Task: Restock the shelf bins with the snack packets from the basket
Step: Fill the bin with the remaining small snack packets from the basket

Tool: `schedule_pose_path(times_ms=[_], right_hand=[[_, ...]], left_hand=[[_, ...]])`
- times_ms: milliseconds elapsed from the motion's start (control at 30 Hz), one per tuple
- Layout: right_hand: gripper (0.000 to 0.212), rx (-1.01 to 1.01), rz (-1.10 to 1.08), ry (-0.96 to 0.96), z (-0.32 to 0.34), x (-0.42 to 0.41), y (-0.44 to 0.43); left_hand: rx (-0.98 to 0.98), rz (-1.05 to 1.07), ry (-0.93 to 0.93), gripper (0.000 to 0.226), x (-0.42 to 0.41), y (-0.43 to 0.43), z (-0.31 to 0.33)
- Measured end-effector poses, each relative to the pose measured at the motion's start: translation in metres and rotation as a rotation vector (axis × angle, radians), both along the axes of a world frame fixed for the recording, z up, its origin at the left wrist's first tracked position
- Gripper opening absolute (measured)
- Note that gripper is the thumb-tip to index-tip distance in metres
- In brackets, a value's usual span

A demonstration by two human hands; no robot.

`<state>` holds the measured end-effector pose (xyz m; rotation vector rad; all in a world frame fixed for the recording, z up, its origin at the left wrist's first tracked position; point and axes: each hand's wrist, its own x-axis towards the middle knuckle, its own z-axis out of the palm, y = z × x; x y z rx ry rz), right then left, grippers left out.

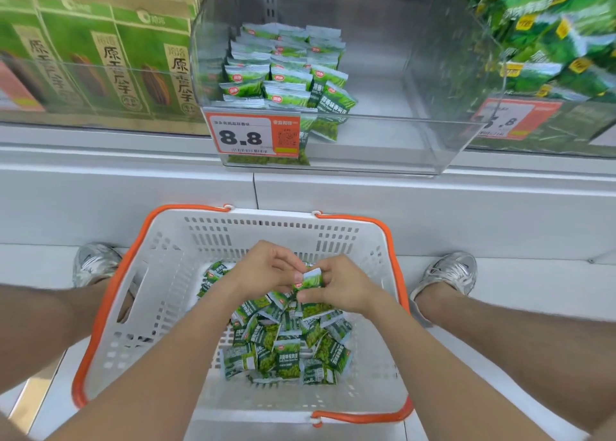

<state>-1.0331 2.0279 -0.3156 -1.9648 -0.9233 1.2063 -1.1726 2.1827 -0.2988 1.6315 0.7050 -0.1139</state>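
Both hands are down in the white basket (266,230), the left hand (266,267) and right hand (343,290) pinching one small green pea packet (310,280) between their curled fingertips, just above the loose packet heap (286,347). Held that lightly, it is looking likely to slip into the heap on the lift, or to knock over the neat packet rows (283,70) standing at the left of the clear shelf bin (400,130). The bin's tall front wall with its orange price tag (251,135) is standing in the way, while sunflower seed boxes (110,64) and a fuller neighbouring bin (550,40) are crowding either side.
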Motion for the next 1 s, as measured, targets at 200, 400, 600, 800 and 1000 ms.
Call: schedule_pose_path(times_ms=[200, 400, 600, 800, 1000], right_hand=[[0.009, 0.063, 0.0, 0.062, 0.05, 0.009, 0.004], [0.016, 0.115, 0.216, -0.235, 0.152, 0.023, 0.025], [0.016, 0.341, 0.176, -0.404, 0.259, 0.032, 0.018], [0.018, 0.673, -0.236, -0.487, 0.284, 0.053, 0.036], [0.045, 0.272, -0.313, -0.651, 0.266, 0.09, 0.087]], left_hand=[[0.178, 0.038, -0.136, 0.016, 0.014, 0.002, 0.041], [0.74, 0.02, -0.399, 0.01, 0.036, -0.011, 0.128], [1.281, 0.471, -0.813, 0.013, 0.039, -0.021, 0.196], [1.401, 0.396, -0.522, 0.024, 0.05, 0.002, 0.182], [1.491, 0.368, -0.392, 0.03, 0.052, 0.003, 0.176]])
